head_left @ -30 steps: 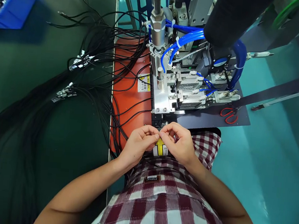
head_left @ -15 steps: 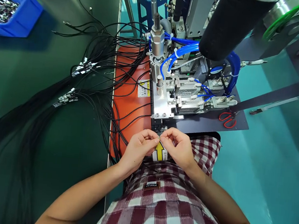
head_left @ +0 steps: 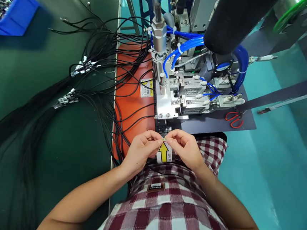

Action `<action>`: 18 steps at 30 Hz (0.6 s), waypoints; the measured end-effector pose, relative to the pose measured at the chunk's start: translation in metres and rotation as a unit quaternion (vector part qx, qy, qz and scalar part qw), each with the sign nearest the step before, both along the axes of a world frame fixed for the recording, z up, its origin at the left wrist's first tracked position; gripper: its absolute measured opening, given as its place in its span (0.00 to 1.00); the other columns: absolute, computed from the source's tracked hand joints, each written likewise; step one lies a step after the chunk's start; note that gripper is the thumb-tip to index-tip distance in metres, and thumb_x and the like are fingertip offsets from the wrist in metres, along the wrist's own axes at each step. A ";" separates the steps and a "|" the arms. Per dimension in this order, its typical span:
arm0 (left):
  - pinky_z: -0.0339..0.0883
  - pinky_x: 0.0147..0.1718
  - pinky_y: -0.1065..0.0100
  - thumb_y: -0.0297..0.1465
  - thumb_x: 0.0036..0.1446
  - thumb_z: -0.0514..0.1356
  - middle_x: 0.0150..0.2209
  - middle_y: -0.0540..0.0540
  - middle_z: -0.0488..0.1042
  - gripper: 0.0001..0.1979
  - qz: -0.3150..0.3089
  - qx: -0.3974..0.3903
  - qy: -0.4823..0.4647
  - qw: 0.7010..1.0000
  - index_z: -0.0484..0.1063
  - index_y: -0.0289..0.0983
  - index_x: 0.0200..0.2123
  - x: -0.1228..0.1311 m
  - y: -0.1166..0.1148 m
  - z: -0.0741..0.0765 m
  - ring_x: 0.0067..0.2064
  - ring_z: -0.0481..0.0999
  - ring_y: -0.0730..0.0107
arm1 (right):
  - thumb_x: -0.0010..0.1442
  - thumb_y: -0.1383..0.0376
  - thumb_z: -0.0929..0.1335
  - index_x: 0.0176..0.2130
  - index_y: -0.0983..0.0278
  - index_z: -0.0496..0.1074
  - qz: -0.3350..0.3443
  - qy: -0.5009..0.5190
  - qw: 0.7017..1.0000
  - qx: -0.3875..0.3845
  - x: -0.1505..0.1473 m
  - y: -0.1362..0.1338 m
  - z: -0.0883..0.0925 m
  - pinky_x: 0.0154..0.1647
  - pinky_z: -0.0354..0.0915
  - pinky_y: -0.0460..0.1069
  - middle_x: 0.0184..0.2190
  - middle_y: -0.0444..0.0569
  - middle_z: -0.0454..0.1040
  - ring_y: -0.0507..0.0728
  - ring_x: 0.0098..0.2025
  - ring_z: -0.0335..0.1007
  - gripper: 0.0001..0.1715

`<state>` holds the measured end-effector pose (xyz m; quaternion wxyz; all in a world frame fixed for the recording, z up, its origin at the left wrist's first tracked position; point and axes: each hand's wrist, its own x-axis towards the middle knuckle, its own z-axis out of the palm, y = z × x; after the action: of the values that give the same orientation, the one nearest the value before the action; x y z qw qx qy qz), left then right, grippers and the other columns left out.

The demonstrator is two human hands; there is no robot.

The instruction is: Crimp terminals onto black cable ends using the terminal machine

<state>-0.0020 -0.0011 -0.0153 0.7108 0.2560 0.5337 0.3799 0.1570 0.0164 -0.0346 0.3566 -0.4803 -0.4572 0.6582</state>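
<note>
My left hand (head_left: 141, 150) and my right hand (head_left: 184, 147) meet fingertip to fingertip just in front of the machine (head_left: 171, 95). Both are closed in a pinch on a thin wire end (head_left: 164, 140) held between them; the piece is too small to make out in detail. Below the fingertips shows a yellow arrow sticker (head_left: 164, 152). A black cable runs from my left hand toward the bundle of black cables (head_left: 100, 71) spread over the orange panel (head_left: 132, 109) and the dark green table (head_left: 38, 83).
A blue bin (head_left: 9, 7) of small metal parts stands at the far left. Metal-tipped cable ends (head_left: 66, 98) lie on the table. Blue air hoses (head_left: 186, 42) loop over the machine. Red-handled scissors (head_left: 234, 118) rest on the dark plate to the right.
The hands stay together in the same pinch; the fingers shifted slightly, uncovering more of the arrow sticker. The view has swayed a little.
</note>
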 end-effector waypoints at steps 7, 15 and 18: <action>0.46 0.20 0.75 0.36 0.52 0.67 0.15 0.59 0.56 0.12 -0.006 0.000 0.001 1.000 0.69 0.35 0.30 -0.002 0.001 0.000 0.18 0.51 0.83 | 0.59 0.62 0.69 0.35 0.63 0.75 -0.023 -0.131 0.982 0.135 0.001 -0.008 0.002 0.27 0.60 0.47 0.28 0.45 0.74 0.50 0.26 0.63 0.06; 0.48 0.20 0.76 0.36 0.55 0.65 0.18 0.59 0.57 0.10 -0.022 0.054 0.039 0.998 0.69 0.36 0.34 0.000 -0.004 -0.002 0.19 0.52 0.83 | 0.61 0.66 0.66 0.30 0.63 0.69 -0.007 -0.135 0.977 0.166 -0.003 -0.009 0.003 0.29 0.60 0.47 0.27 0.44 0.68 0.51 0.27 0.61 0.06; 0.49 0.20 0.77 0.36 0.55 0.65 0.20 0.58 0.60 0.10 -0.029 0.076 0.063 0.995 0.69 0.37 0.35 0.003 -0.005 -0.001 0.20 0.55 0.83 | 0.61 0.64 0.66 0.30 0.63 0.68 -0.014 -0.080 0.992 0.099 -0.002 -0.008 0.000 0.27 0.58 0.46 0.25 0.42 0.66 0.50 0.26 0.58 0.07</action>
<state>0.0006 -0.0056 -0.0166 0.6652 0.3476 0.5394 0.3817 0.1551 0.0081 -0.0351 0.3735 -0.5005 -0.5401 0.5642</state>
